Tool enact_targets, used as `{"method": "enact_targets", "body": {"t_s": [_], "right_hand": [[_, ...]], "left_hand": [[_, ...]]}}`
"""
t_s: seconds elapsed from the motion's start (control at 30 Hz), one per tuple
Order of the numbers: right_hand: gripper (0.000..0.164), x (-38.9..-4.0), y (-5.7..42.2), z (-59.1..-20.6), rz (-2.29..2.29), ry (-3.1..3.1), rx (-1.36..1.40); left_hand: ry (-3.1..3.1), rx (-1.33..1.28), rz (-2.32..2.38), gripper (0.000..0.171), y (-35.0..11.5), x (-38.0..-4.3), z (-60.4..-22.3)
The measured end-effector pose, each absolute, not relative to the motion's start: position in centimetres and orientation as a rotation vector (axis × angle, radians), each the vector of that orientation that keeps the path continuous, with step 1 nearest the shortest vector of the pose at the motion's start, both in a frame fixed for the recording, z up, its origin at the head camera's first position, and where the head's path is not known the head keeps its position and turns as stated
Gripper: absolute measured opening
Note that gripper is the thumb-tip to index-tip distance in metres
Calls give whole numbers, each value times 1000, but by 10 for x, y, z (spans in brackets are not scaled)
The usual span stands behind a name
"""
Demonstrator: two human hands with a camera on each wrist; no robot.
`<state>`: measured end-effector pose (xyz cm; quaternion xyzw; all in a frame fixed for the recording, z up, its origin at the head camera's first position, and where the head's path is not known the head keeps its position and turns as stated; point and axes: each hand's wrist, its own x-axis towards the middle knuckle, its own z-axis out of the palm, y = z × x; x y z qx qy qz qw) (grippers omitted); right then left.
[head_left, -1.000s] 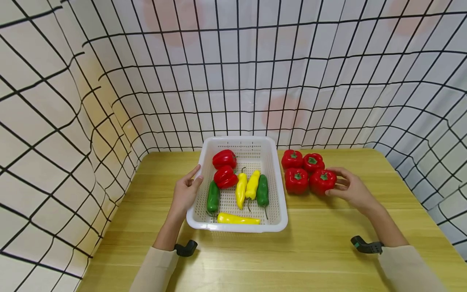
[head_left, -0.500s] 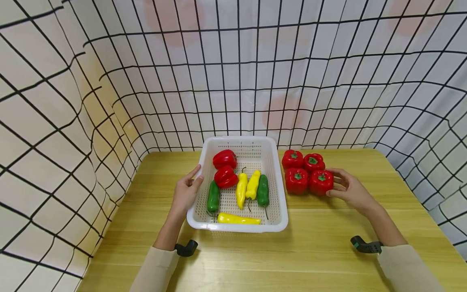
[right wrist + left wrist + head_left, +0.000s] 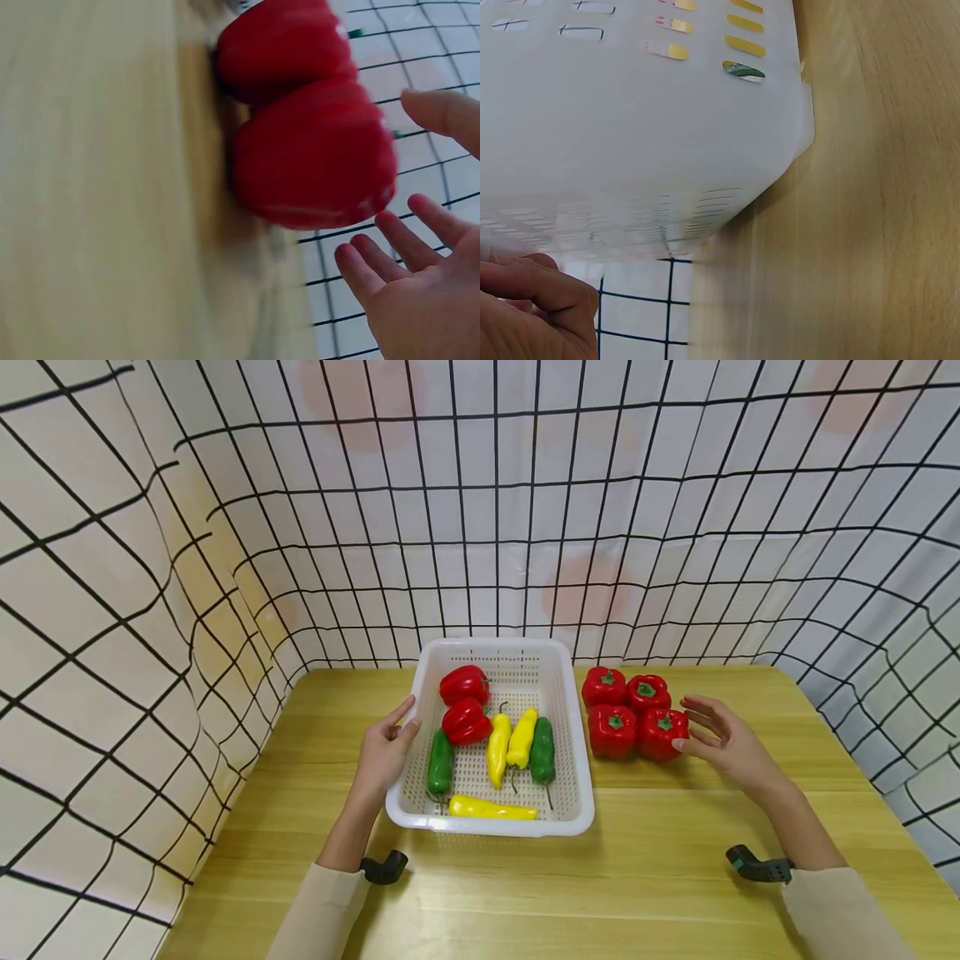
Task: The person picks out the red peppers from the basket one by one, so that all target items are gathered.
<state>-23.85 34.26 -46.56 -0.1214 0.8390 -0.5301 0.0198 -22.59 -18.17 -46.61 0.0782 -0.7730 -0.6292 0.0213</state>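
Note:
A white plastic basket stands on the table at the middle of the head view. My left hand grips its left rim, thumb over the edge; bent fingers show beside the wall in the left wrist view. Inside the basket lie two red bell peppers, three yellow peppers and two green peppers. On its right, several red bell peppers stand upright in a tight two-by-two block. My right hand is beside the front right bell pepper, fingers spread and holding nothing, as the right wrist view confirms.
A wooden table carries everything. A white curtain with a black grid rises behind the basket and along both sides. The other block peppers, such as the front left bell pepper, stand close by the basket's right wall.
The front right bell pepper has been pushed slightly left against its neighbour. My right hand has released it, fingers spreading and drawing off to the right. My left hand stays on the rim.

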Motion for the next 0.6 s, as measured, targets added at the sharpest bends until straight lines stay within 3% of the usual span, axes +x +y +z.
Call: {"method": "enact_targets", "body": {"t_s": [0.3, 0.6], "right_hand": [[68, -244, 327, -428, -1695, 2706, -423], [66, -257, 279, -396, -1763, 2617, -461]], "left_hand": [[-2398, 242, -1936, 46, -181, -225, -465], [-2411, 231, -1923, 45, -182, -226, -465]]}}
